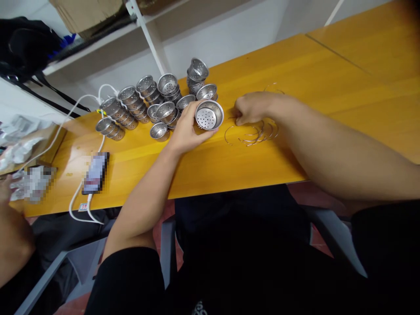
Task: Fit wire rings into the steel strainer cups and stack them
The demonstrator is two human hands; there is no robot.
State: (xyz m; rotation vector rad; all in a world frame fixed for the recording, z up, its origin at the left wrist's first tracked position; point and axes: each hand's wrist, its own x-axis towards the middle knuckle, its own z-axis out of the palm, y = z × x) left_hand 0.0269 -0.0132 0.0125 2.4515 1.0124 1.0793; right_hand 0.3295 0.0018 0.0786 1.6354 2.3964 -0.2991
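My left hand (187, 131) is wrapped round a perforated metal cup (209, 116), its open mouth tilted toward me and its holed bottom showing. To the right of it, my right hand (249, 108) is closed with its fingertips down near the table; a thin wire seems to show by the fingers, but what they pinch is too small to make out. Loose curved wires (259, 134) lie on the table just below that hand. Behind my left hand stand several stacks of the same perforated cups (131, 103), some nested in each other.
A phone (95, 173) with a white cable lies on the wooden table (210, 166) at the left. Another person's arm (15, 240) reaches in at the far left, by clear plastic bags (19, 153). A shelf (95, 46) holding a cardboard box runs behind the table.
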